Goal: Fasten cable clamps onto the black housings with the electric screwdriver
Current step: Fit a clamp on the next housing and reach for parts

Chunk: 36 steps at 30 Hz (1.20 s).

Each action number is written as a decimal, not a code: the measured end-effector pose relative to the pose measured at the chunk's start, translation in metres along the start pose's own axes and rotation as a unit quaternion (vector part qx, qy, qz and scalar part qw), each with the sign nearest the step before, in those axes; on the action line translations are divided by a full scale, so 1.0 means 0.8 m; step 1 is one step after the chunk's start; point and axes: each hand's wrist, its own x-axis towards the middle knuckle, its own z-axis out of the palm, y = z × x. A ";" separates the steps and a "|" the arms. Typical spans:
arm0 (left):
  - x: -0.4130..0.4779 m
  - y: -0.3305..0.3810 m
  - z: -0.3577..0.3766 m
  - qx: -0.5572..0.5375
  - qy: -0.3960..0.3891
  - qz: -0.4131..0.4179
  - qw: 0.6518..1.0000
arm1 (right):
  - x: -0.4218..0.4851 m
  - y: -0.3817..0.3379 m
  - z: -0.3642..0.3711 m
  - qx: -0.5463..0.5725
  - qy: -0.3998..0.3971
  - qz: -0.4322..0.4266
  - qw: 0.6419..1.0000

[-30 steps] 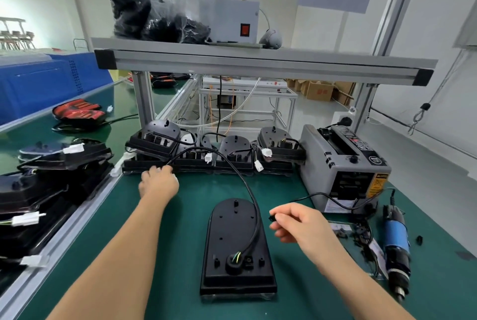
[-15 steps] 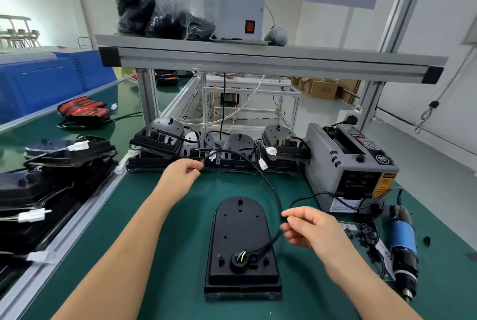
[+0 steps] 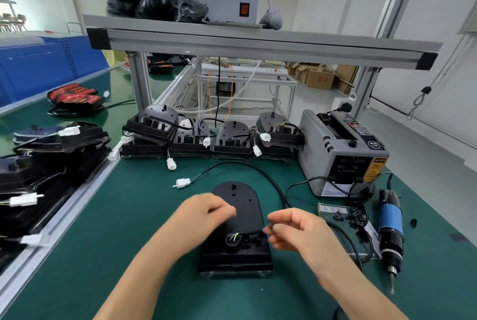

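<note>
Black cable [image 3: 254, 167] now trails behind the housing [image 3: 245, 198], left hand [image 3: 204, 212] is back over it, fingers curled, can't tell if holding anything; right hand [image 3: 296, 229] pinches the cable beside it

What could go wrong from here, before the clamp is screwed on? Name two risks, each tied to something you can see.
1. The cable loops loose across the mat. The right hand seems to pinch it, so a tug may drag the housing askew.
2. The screwdriver lies beside small black parts; a hasty reach could scatter them.
</note>
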 end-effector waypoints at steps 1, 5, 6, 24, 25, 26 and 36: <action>-0.014 0.009 0.006 -0.026 -0.015 -0.005 1.000 | -0.003 0.000 0.003 -0.016 0.001 -0.009 1.000; -0.046 0.017 0.033 0.014 0.030 0.008 0.999 | -0.015 0.003 0.013 -0.102 0.003 -0.042 0.994; -0.048 0.018 0.037 0.023 0.044 0.011 0.999 | -0.018 0.004 0.015 -0.132 0.004 -0.048 0.990; -0.053 0.014 0.066 -0.060 0.142 -0.005 0.988 | -0.037 -0.003 0.041 -0.381 0.050 -0.152 0.911; -0.053 0.013 0.066 -0.058 0.144 -0.004 0.988 | -0.037 -0.003 0.043 -0.389 0.053 -0.158 0.906; -0.053 0.013 0.066 -0.057 0.145 -0.003 0.988 | -0.037 -0.004 0.045 -0.397 0.056 -0.164 0.901; -0.056 0.013 0.069 -0.074 0.157 0.017 0.985 | -0.023 0.000 0.047 -0.416 0.057 -0.171 0.891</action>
